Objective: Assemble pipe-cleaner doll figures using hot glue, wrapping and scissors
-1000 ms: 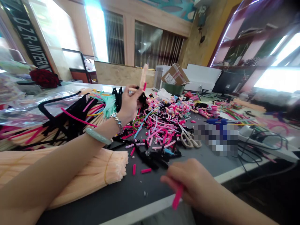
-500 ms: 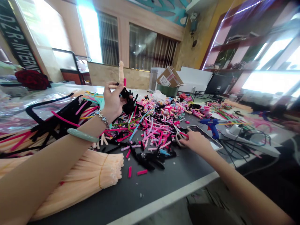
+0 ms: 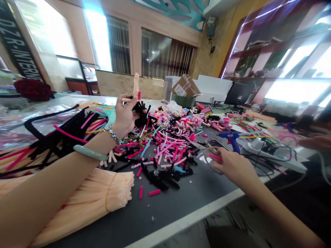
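Pinched upright in my left hand (image 3: 124,115) is a pipe-cleaner figure (image 3: 136,84) with a peach stem, a bit of pink and a black fuzzy lower part. My fingers cover some of it. My right hand (image 3: 234,164) is closed on the handles of scissors (image 3: 196,145), whose blades point left and away from me. A short pink pipe-cleaner piece (image 3: 215,157) shows at the same fingers. Between both hands lies a heap of cut pipe-cleaner pieces (image 3: 168,144), mostly pink and black. Partly behind the scissors is a phone (image 3: 219,144).
A banded bundle of peach pipe cleaners (image 3: 113,193) lies at front left. On the right are a blue glue gun (image 3: 232,139), a power strip (image 3: 274,156) and cables. Another person's hand (image 3: 315,142) is at the far right. A cardboard box (image 3: 186,86) stands behind.
My right hand has moved right and slightly toward me, lifting the scissors off the pile's edge. My left hand still holds the figure in nearly the same place.
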Tool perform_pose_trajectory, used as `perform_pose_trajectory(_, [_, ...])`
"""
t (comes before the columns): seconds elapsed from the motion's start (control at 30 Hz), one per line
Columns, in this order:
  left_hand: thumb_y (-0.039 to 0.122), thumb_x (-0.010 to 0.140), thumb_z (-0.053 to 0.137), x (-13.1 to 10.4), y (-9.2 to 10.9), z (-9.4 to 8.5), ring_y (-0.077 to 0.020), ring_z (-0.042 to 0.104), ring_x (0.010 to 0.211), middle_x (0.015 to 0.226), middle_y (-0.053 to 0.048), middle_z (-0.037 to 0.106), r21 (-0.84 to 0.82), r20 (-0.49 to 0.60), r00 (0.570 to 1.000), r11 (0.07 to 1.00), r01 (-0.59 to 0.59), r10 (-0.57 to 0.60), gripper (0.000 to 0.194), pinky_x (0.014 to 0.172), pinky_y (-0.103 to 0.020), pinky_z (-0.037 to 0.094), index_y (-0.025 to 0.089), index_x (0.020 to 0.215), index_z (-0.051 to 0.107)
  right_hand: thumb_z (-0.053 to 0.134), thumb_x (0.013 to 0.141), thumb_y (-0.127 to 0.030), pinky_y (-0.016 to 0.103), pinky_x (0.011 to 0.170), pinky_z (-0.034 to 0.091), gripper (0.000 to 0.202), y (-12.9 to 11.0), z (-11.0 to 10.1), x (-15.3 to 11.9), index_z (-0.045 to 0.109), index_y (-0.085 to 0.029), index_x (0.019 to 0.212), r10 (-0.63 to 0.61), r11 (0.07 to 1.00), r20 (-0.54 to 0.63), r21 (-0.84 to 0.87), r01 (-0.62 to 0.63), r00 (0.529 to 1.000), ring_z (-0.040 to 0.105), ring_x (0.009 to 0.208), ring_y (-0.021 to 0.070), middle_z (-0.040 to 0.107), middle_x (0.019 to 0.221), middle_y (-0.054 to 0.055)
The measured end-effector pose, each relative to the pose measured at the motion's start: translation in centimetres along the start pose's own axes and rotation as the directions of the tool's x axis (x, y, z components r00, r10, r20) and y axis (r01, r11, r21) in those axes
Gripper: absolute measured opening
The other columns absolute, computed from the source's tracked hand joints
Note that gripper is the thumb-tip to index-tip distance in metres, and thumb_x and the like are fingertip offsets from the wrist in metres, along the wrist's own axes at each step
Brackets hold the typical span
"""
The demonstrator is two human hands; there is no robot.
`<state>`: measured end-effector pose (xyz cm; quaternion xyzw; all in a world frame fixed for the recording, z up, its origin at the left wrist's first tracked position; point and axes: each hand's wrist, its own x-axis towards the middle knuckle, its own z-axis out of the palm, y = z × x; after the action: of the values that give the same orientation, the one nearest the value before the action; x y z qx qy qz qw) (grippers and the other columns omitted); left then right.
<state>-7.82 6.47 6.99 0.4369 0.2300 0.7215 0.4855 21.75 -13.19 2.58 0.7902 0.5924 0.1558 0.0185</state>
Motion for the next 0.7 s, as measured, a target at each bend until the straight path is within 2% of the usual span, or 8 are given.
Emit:
perform_pose_trajectory(0.1, [0.023,0.077,0.069,-0.2,-0.3,0.0,-0.0096,0.06,0.062,0.07,0.008,0.056,0.01,0.018,1.0,1.0,0.006,-0.006,0.029,0.059,-0.028,0.054,0.025,0.087,0.042,0.049,0.084,-0.049,0.029,0.052,0.033,0.035,0.0,0.3,-1.4,0.057,-0.02,0.101,-0.022,0.995,-0.066,-0.096,0.016,0.998,0.068,0.07,0.0279,0.07,0.079,0.01])
perform_pose_trajectory(0.27, [0.018,0.079,0.066,-0.9,-0.2,0.3,-0.0102,0.058,0.061,0.069,0.008,0.056,0.016,0.05,0.998,0.999,0.034,-0.034,0.024,0.059,-0.032,0.056,0.024,0.086,0.044,0.053,0.076,-0.065,0.031,0.053,0.038,0.057,0.3,1.0,-0.8,0.056,-0.016,0.104,-0.209,0.972,0.019,-0.108,0.21,0.978,0.069,0.078,0.0317,0.07,0.091,0.012])
perform_pose_trajectory(0.37, [0.018,0.077,0.067,-1.1,-0.1,0.6,-0.0098,0.056,0.058,0.069,0.008,0.056,0.018,0.045,0.998,0.999,0.034,-0.034,0.025,0.057,-0.031,0.056,0.024,0.086,0.045,0.045,0.073,-0.076,0.032,0.051,0.039,0.074,1.1,0.2,0.0,0.054,-0.013,0.111,-0.245,0.961,-0.034,-0.137,0.238,0.969,0.067,0.076,0.0318,0.066,0.098,0.016])
perform_pose_trajectory(0.57, [0.018,0.077,0.068,-1.0,-0.4,0.5,-0.01,0.058,0.06,0.069,0.007,0.056,0.019,0.058,0.998,0.999,0.032,-0.033,0.025,0.056,-0.029,0.056,0.024,0.086,0.045,0.045,0.067,-0.083,0.03,0.049,0.033,0.085,1.4,-2.0,0.2,0.057,-0.012,0.112,-0.349,0.908,-0.022,-0.254,0.332,0.937,0.064,0.074,0.0325,0.064,0.096,0.018])
perform_pose_trajectory(0.7, [0.016,0.075,0.068,-1.3,-0.6,0.6,-0.0116,0.059,0.058,0.07,0.006,0.058,-0.001,0.083,0.995,0.999,0.053,-0.052,0.026,0.051,-0.028,0.055,0.024,0.087,0.046,0.044,0.066,-0.085,0.029,0.047,0.027,0.088,0.8,-2.8,0.1,0.056,-0.011,0.113,-0.357,0.892,-0.037,-0.309,0.329,0.933,0.061,0.072,0.0298,0.062,0.093,0.017])
